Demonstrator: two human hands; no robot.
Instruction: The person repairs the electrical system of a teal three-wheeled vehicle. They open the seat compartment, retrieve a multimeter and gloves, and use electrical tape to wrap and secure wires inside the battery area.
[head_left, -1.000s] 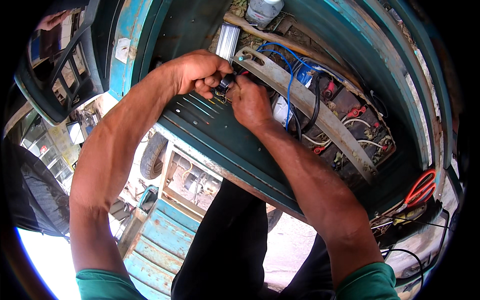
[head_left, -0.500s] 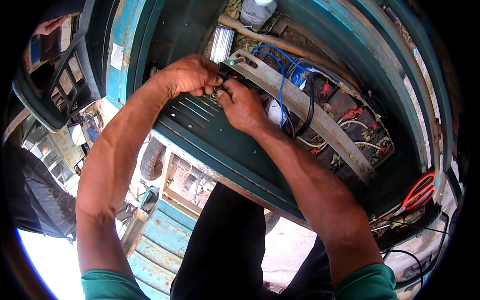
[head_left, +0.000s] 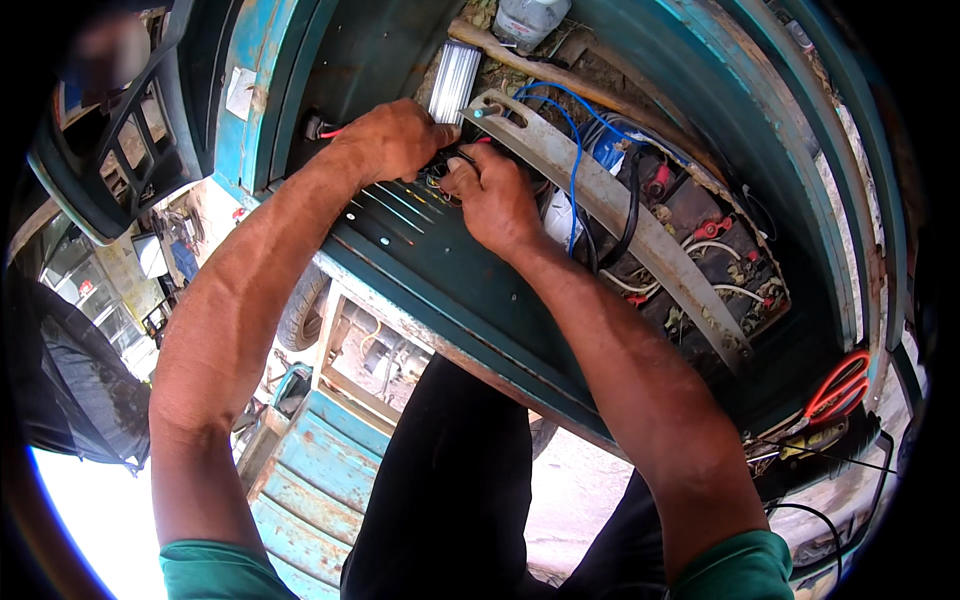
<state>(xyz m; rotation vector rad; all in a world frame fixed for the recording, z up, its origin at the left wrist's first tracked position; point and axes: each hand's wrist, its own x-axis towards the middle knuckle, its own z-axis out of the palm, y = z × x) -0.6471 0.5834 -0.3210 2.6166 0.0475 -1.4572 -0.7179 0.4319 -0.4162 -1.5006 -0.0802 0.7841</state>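
Note:
My left hand [head_left: 396,142] and my right hand [head_left: 495,200] meet close together over the slotted floor of a dark green metal compartment. Between them is a small bundle of thin dark wires [head_left: 436,182], mostly hidden by the fingers. My right thumb and forefinger pinch a black wire. The left fingers are curled over the same bundle, their tips partly out of sight. Just beyond the left hand lies a ribbed silver metal box [head_left: 452,84]. A flat grey metal bar [head_left: 620,215] with a slotted end slants away to the right of my right hand.
Dark batteries [head_left: 700,230] with red terminal covers sit under the bar, and a blue wire [head_left: 577,150] loops over it. A wooden stick [head_left: 560,75] and a clear plastic bottle [head_left: 530,22] lie behind. Orange-handled pliers or scissors [head_left: 840,385] rest at the right edge. Another person stands at far left.
Both hands remain together at the wires, with the right fingers shifted slightly. The whole view has moved a little, and a red wire now shows beside my left wrist.

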